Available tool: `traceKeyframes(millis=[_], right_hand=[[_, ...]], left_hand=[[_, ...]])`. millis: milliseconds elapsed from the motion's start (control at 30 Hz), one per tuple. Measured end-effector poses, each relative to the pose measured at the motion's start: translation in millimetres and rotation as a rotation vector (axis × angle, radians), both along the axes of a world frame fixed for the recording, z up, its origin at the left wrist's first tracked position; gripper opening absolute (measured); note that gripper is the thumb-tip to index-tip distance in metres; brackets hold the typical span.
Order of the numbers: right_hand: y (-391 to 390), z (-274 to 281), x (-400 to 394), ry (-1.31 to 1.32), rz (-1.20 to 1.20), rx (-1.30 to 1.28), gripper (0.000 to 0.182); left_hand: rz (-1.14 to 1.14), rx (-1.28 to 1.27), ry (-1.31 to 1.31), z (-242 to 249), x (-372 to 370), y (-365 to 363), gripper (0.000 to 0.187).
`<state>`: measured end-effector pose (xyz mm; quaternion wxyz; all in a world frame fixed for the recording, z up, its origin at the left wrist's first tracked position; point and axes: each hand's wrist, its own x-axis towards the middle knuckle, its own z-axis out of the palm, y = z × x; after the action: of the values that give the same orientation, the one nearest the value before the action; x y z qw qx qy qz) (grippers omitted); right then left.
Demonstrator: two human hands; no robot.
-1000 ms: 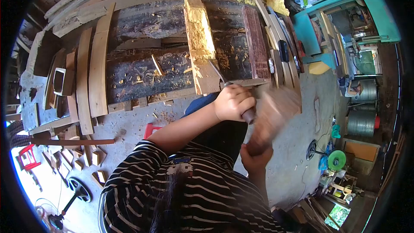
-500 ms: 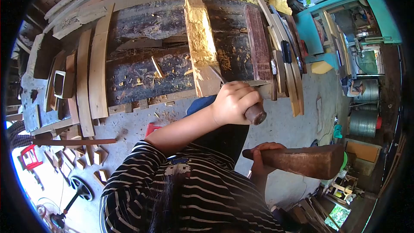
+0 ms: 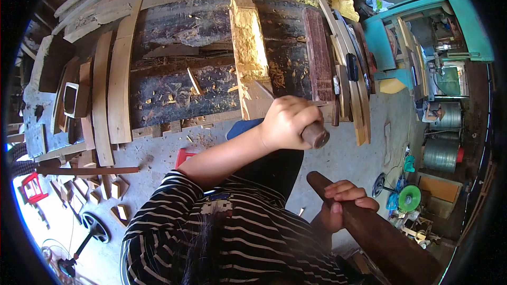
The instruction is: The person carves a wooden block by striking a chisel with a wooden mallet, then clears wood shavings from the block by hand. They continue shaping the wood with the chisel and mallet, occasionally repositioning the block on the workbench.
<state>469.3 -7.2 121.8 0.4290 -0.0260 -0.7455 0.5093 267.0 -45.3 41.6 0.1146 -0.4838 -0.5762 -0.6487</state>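
Note:
My left hand [image 3: 290,124] is wrapped round the wooden handle of a chisel [image 3: 264,89]. The chisel's blade slants onto the near part of a pale wood block [image 3: 248,47], whose upper face is carved rough and yellow. Wood chips [image 3: 216,85] lie beside the block on the dark workbench [image 3: 163,87]. At the lower right, my right hand [image 3: 346,203] grips a heavy brown wooden mallet [image 3: 388,240], apart from the chisel and angled down to the right.
Long boards [image 3: 122,74] lie on the bench's left side. A reddish plank [image 3: 318,53] and narrow strips are to the right. Wood offcuts [image 3: 105,187] and a red stool [image 3: 34,189] stand on the floor at left. Someone's checked sleeve [image 3: 20,161] shows at the far left edge.
The mallet has swung, its thick end now lower and its handle end higher. My right hand has moved to the right with it. My left hand and the chisel have hardly moved.

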Motion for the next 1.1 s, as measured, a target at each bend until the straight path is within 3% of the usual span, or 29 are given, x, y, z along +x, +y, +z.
traceKeyframes(millis=[67,200,367,633,1100], right_hand=[[5.0,-3.5,1.8,-0.103,0.128,0.046,0.048],[-0.7,-4.5,3.9,-0.235,0.077,0.036,0.047],[-9.2,-8.5,-5.8,-0.065,-0.127,-0.11,0.043],[3.4,4.5,-5.7,0.001,-0.077,-0.023,0.045],[5.3,3.7,-9.7,0.009,-0.073,-0.021,0.044]], left_hand=[[-0.058,0.109,0.04,-4.3,4.0,-1.8,0.026],[-0.043,0.127,0.036,-1.2,4.7,-1.6,0.023],[-0.002,0.058,-0.008,5.5,0.9,4.6,0.025],[0.082,-0.078,-0.02,9.0,5.0,18.6,0.027],[0.055,-0.028,-0.003,14.6,4.4,14.7,0.027]])
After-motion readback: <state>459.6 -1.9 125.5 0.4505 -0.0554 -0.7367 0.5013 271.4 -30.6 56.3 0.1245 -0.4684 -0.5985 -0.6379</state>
